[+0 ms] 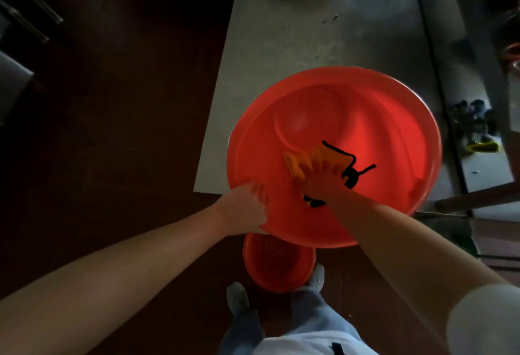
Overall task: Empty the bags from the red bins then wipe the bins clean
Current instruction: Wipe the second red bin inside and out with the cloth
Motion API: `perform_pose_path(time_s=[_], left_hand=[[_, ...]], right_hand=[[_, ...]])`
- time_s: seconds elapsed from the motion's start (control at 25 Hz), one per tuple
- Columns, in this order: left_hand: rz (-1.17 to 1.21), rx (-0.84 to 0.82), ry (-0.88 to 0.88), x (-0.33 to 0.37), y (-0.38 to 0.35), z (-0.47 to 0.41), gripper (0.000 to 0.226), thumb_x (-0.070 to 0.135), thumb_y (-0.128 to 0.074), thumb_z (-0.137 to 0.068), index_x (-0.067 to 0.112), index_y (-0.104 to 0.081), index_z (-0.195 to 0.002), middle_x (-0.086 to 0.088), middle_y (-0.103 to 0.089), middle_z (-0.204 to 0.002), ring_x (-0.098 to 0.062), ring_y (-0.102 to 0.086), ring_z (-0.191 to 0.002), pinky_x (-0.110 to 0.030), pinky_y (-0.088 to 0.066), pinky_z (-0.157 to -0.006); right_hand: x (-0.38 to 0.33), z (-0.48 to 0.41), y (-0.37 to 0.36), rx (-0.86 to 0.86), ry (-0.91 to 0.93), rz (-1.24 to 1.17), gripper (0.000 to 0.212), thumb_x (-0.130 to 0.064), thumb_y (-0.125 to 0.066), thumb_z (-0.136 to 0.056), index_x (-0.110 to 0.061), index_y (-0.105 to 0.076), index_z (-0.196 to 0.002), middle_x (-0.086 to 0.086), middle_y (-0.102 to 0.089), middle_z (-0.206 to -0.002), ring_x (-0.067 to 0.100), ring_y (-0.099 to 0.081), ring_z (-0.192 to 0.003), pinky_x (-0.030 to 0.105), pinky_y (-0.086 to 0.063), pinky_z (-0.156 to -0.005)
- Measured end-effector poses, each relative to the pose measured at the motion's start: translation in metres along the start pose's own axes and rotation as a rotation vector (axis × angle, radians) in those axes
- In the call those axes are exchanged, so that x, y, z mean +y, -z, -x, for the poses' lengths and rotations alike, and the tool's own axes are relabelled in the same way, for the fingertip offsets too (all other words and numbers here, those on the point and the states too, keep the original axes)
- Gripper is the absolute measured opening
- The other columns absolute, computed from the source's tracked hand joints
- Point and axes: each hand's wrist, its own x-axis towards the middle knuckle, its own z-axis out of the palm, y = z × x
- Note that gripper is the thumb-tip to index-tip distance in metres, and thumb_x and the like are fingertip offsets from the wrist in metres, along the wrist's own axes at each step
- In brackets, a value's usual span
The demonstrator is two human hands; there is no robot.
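1. Red plastic fills the middle of your view: a large round red bin (365,118) sits at the near left corner of the grey tabletop (281,30), its near rim hanging over the tabletop's near edge.
2. Your left hand (247,208) is curled closed over the bin's near-left rim, gripping it.
3. Your right hand (320,180) is inside the bin, fingers spread and pressed flat on an orange cloth (301,161) with black trim, against the near inner wall.
4. Below the tabletop's near edge, a smaller red bin (278,264) stands on the dark floor (112,129), just ahead of your shoes (236,295).
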Motion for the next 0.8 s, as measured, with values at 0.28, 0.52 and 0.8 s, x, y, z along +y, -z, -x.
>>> perform_pose_path(time_s=[0.28,0.52,0.8], left_hand=[[-0.029,0.014,0.033,-0.014,0.000,0.007,0.091,0.076,-0.023,-0.092,0.001,-0.065,-0.122,-0.027,-0.065,-0.123,-0.043,-0.061,-0.115,-0.050,-0.045,-0.101],[0.006,0.008,-0.096,-0.032,0.010,0.010,0.087,0.080,-0.024,-0.091,0.007,-0.070,-0.099,-0.016,-0.071,-0.096,-0.031,-0.066,-0.086,-0.043,-0.048,-0.088],[-0.006,0.041,-0.122,-0.044,0.026,0.007,0.079,0.079,-0.032,-0.090,0.010,-0.069,-0.099,-0.011,-0.072,-0.097,-0.030,-0.068,-0.085,-0.038,-0.045,-0.082]], right_hand=[[-0.011,0.034,0.000,-0.063,0.011,0.237,0.071,-0.067,-0.020,-0.099,-0.036,-0.005,-0.161,0.006,-0.001,-0.170,0.039,-0.004,-0.154,0.062,-0.003,-0.120],[-0.025,0.106,0.000,-0.080,-0.012,0.246,0.068,-0.064,-0.020,-0.100,-0.036,-0.004,-0.160,0.005,-0.002,-0.170,0.035,-0.005,-0.154,0.058,-0.003,-0.121],[-0.035,0.161,0.010,-0.046,-0.054,0.277,0.069,-0.070,-0.021,-0.098,-0.044,-0.001,-0.158,0.001,-0.010,-0.169,0.032,-0.012,-0.153,0.054,-0.010,-0.121]])
